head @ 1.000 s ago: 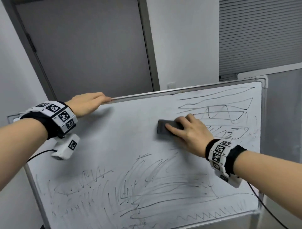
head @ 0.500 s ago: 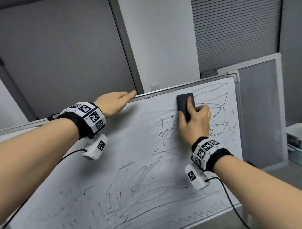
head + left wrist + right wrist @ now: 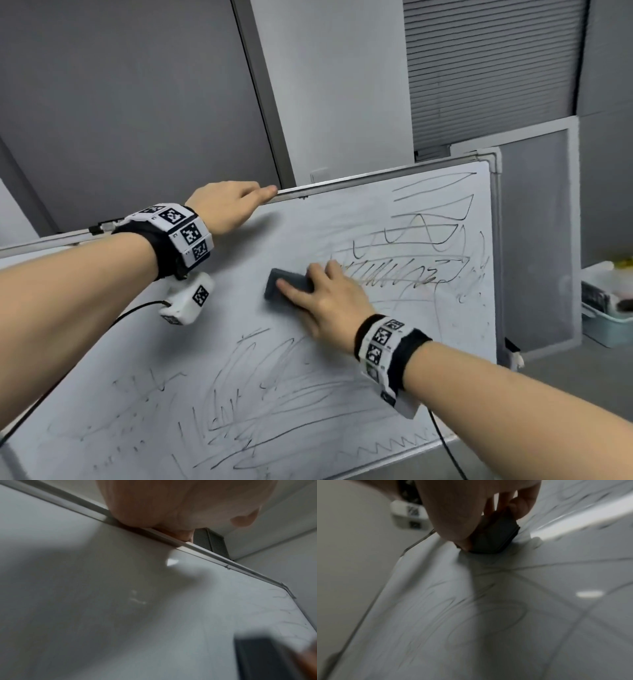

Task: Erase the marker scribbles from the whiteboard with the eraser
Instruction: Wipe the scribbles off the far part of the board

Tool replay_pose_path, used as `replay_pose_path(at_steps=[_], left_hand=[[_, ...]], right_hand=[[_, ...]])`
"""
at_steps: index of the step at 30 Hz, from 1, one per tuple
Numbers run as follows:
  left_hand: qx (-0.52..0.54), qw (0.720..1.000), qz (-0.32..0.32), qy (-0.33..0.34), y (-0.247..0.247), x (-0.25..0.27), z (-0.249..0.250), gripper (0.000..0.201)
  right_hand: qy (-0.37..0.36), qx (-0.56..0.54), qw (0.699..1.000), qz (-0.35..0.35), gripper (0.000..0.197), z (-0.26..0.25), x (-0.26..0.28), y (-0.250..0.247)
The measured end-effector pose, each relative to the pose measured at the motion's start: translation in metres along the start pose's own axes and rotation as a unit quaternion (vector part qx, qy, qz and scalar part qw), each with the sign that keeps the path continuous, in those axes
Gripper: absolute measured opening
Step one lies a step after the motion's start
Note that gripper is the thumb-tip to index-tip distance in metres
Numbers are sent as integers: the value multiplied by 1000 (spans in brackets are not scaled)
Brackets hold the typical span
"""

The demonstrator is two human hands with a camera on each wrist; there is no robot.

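The whiteboard (image 3: 239, 342) leans tilted in front of me, with black marker scribbles (image 3: 411, 253) at its upper right and more scribbles (image 3: 267, 394) across its lower half. A dark grey eraser (image 3: 281, 284) lies flat on the board near the middle. My right hand (image 3: 322, 294) grips the eraser and presses it to the board; the right wrist view shows my fingers curled round the eraser (image 3: 494, 538). My left hand (image 3: 229, 202) holds the board's top metal frame (image 3: 359, 180), fingers over the edge, as the left wrist view shows the left hand (image 3: 171, 507) on the frame.
A grey door and wall stand behind the board. A framed grey panel (image 3: 537, 240) stands to the right. A pale bin (image 3: 609, 318) with items sits on the floor at far right. Wrist camera cables hang over the board.
My right hand swept the eraser from the board's upper edge down and left to the middle, wiping away part of the upper scribbles. The left hand stayed on the top frame.
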State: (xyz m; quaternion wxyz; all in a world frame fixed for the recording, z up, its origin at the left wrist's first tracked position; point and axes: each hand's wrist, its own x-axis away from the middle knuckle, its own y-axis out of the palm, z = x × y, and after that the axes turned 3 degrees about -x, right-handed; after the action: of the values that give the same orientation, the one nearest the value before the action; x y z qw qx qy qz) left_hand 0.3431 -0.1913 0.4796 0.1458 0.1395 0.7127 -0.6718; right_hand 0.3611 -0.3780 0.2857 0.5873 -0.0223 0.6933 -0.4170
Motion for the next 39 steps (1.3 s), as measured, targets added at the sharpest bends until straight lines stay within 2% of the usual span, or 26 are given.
replay_pose_path(at_steps=[2,4,5,6,7,9,10,11,13,14,15,17,19,21,23,24,25,27,28,29,31,33,34,35,37,39], left_hand=[[-1,1000,5,-2,2,-2,-1,76],[-2,1000,9,-7,5,-5,-1,75],[-4,1000,9,-7,6,-7,0,76],[-6,1000,8,-7,7,-8,0,78],[-8,1000,8,-5,7,-8,0,79],[-7,1000,5,-4,5,-7,-1,80],[-6,1000,5,-4,5,-6,-2,79],[-4,1000,4,-3,5,-7,-2,78],[-2,1000,1,-4,6,-6,-1,79],[-6,1000,0,-5,6,-7,0,79],[-10,1000,-1,-4,6,-7,2,80],[-10,1000,2,1,5,-6,0,80],[-9,1000,0,0,4,-4,-3,80],[-11,1000,-3,-1,3,-4,-4,80],[-11,1000,-4,0,3,-5,-2,80],[-11,1000,-4,1,3,-6,0,80],[-12,1000,-2,3,4,-6,0,79],[-14,1000,3,2,4,-4,1,79],[-14,1000,4,2,4,-4,0,78],[-15,1000,4,2,4,-4,-1,78],[-18,1000,5,0,4,-2,-3,76],[-25,1000,11,1,5,-4,-4,72],[-29,999,13,4,6,-5,-3,69],[-32,999,15,6,6,-6,-3,69],[-30,999,15,5,5,-5,-3,71],[-26,1000,11,6,4,-4,-3,72]], right_hand=[[167,-16,981,96,57,38,-13,-18],[325,-48,926,185,56,63,-19,-33],[321,-48,928,185,56,58,-17,-30],[255,-41,953,158,58,44,-15,-21],[144,-26,984,99,61,23,-9,-9],[-17,20,1000,5,63,9,-4,0],[-5,35,999,5,62,19,-13,-7],[70,29,996,39,59,34,-25,-16],[274,-27,948,161,56,53,-42,-34],[314,-44,932,177,56,47,-39,-33],[286,-42,943,166,57,33,-31,-24],[109,-30,991,71,58,-12,-6,3],[13,-10,1000,9,58,-13,6,8],[118,-2,991,66,55,19,-10,-8],[301,-43,935,180,55,49,-18,-24],[348,-50,914,203,56,48,-16,-25],[332,-49,923,190,57,38,-9,-18],[144,-28,986,78,59,0,15,2],[54,-1,998,22,61,-3,27,7],[22,10,1000,2,62,11,28,1],[160,8,985,67,59,57,12,-21],[357,-41,916,179,56,92,-2,-43],[384,-48,901,197,56,90,0,-42],[352,-38,917,187,56,77,1,-36],[188,-21,977,95,54,36,16,-17],[94,-9,995,14,52,36,27,-16]])
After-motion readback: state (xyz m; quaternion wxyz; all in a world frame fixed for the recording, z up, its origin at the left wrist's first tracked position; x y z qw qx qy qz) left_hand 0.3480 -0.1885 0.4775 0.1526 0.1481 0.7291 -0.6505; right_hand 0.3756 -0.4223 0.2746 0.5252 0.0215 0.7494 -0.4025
